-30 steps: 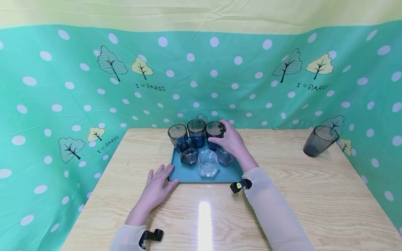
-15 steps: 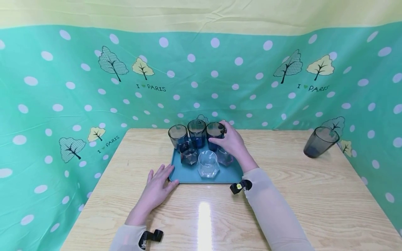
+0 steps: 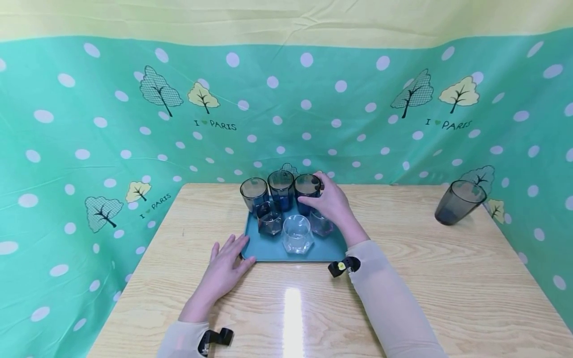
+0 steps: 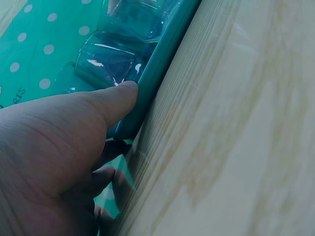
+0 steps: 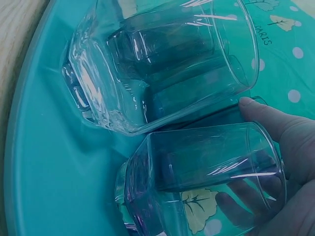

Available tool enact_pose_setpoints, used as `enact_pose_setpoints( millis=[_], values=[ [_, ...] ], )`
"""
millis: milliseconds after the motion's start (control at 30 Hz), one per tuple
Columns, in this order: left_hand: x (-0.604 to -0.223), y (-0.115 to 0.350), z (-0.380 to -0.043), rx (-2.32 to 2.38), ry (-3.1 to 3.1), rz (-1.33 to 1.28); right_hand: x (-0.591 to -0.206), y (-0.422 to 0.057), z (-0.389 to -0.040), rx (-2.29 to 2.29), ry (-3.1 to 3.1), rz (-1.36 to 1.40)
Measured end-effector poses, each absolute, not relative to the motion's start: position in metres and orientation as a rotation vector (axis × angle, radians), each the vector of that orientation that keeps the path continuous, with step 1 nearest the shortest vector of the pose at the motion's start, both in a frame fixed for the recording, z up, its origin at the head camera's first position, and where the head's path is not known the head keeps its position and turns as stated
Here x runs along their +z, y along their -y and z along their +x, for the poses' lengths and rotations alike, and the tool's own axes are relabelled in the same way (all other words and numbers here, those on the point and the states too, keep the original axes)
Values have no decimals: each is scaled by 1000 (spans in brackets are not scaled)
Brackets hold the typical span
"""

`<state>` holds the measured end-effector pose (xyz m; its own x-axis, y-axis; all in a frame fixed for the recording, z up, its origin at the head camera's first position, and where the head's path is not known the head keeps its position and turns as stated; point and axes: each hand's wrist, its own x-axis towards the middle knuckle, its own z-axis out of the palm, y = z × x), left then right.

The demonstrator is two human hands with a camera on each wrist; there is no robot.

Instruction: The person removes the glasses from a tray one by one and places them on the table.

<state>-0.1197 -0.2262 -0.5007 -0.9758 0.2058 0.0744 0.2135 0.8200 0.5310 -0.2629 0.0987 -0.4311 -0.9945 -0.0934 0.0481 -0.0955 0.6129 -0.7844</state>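
Observation:
A teal tray (image 3: 264,251) carries several glasses. Three tall dark tumblers stand along its back: a left tumbler (image 3: 253,191), a middle tumbler (image 3: 281,186) and a right tumbler (image 3: 302,185). My right hand (image 3: 332,201) grips the right tumbler from its right side, thumb in front and fingers behind. In front are a smoky short glass (image 3: 268,223), a clear faceted glass (image 3: 297,236) and a purplish glass (image 3: 320,223), partly hidden by that hand. My left hand (image 3: 225,263) rests at the tray's front left corner, fingers extended; its thumb (image 4: 120,96) touches the rim.
Another tall dark tumbler (image 3: 458,201) stands alone near the wooden table's (image 3: 403,238) back right edge. A green dotted cloth (image 3: 313,114) hangs behind the table and along both sides. Black wrist cameras are strapped at both sleeves.

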Motion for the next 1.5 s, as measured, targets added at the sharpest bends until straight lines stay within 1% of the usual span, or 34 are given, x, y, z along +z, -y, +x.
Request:
enact_pose_setpoints(
  millis=[400,900,1300,1500],
  values=[
    [-502,227,-120,-871,2990,-343,-428,-99,-262,1389,2785,152],
    [-501,227,-120,-863,2994,-343,-400,-105,-249,1512,2581,95],
    [-504,227,-120,-869,2989,-346,-389,-135,-242,1555,2390,35],
    [-504,228,-120,-867,2983,-348,-388,-154,-234,1545,2379,-45]
  ],
)
